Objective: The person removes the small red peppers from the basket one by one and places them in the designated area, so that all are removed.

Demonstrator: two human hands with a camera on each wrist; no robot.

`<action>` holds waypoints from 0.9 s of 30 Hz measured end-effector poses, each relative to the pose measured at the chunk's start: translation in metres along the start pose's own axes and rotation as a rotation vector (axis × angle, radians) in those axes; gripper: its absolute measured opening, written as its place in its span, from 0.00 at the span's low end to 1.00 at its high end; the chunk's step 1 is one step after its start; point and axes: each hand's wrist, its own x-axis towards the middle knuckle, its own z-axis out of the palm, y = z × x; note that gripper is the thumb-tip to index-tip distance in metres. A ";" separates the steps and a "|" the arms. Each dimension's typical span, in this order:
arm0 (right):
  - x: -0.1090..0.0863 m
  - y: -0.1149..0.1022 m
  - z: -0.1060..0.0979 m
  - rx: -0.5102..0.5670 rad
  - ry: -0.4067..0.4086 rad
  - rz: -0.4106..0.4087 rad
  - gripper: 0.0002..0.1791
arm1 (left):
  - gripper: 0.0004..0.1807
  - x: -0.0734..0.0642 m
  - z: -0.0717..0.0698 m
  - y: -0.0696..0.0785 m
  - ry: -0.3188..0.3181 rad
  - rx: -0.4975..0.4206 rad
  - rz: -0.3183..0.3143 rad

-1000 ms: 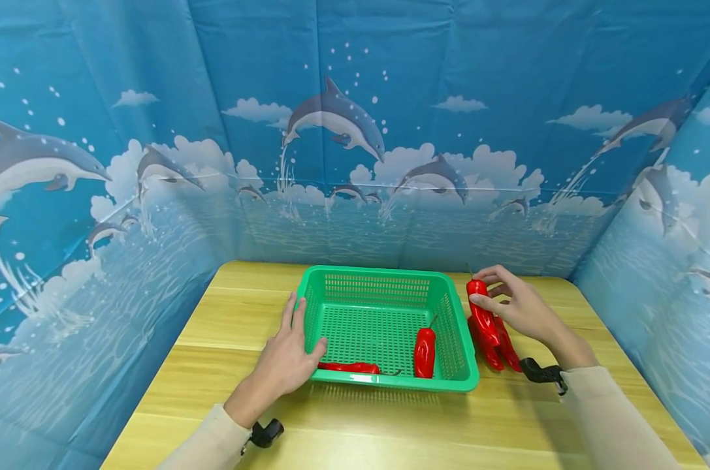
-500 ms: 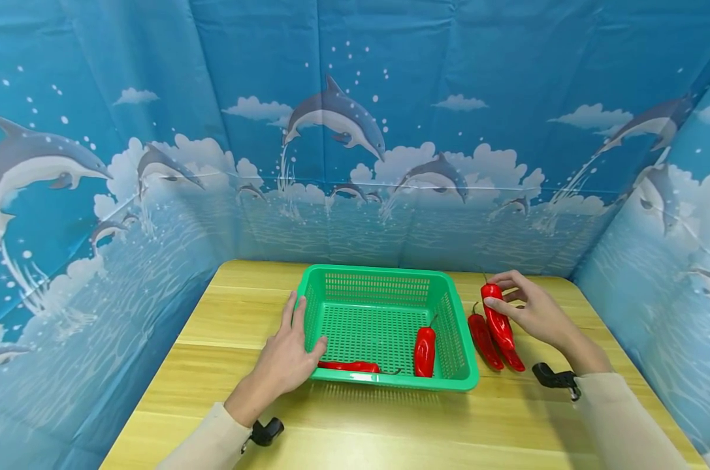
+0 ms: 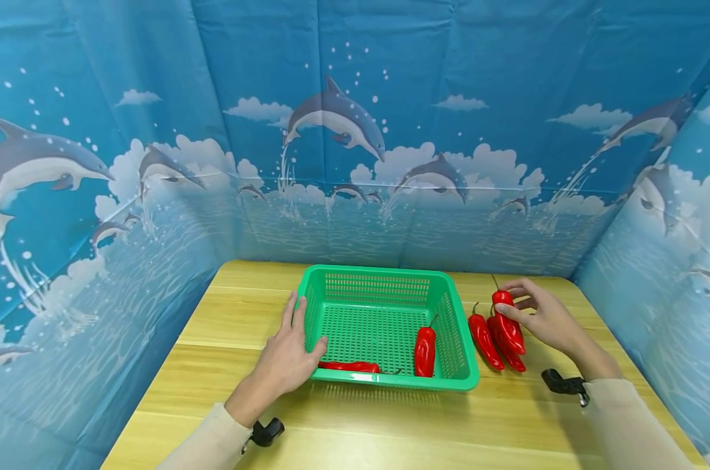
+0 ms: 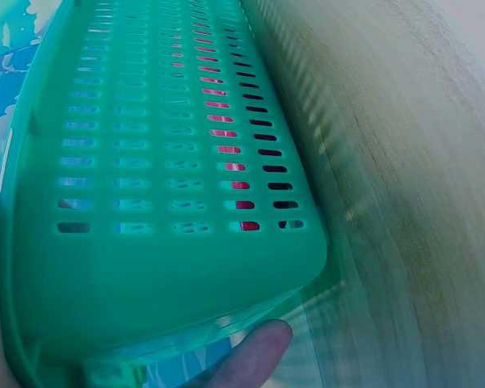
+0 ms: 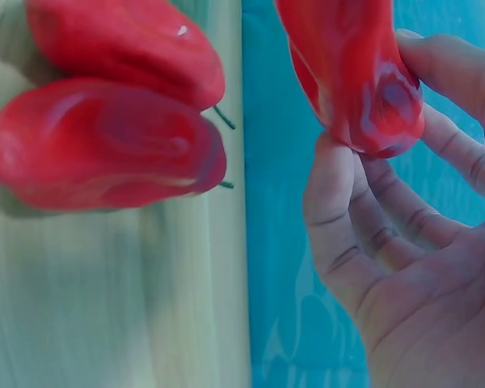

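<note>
My left hand point(image 3: 290, 359) holds the near left corner of a green plastic basket point(image 3: 390, 384). A fingertip point(image 4: 263, 352) shows low against the basket's outside in the left wrist view. Inside the basket, one red chili pepper point(image 3: 425, 352) lies at the right and another red chili pepper point(image 3: 351, 367) along the near wall. Right of the basket, my right hand point(image 3: 545, 320) pinches a third red pepper point(image 5: 347, 73) near its stem end, between thumb and fingers. Beneath and beside it, two more red peppers point(image 3: 484, 343) lie on the table.
The wooden table point(image 3: 355, 431) extends around the basket, with its back edge against a blue dolphin-print curtain point(image 3: 355, 228). Curtain panels also rise at the left and right. A black wrist camera mount point(image 3: 563, 382) hangs by the right sleeve.
My right hand has moved right and slightly nearer with the pepper, from above the left loose pepper to above the right one. The left hand and basket stay put.
</note>
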 end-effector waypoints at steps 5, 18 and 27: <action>-0.001 0.010 0.000 0.008 -0.001 0.018 0.31 | 0.55 0.001 0.000 0.000 -0.002 -0.006 -0.002; -0.007 0.031 0.004 0.007 -0.013 0.037 0.29 | 0.55 0.001 0.000 -0.001 -0.005 -0.009 -0.005; -0.008 0.040 0.006 -0.009 -0.015 0.063 0.30 | 0.55 0.001 0.001 -0.002 -0.004 -0.007 -0.005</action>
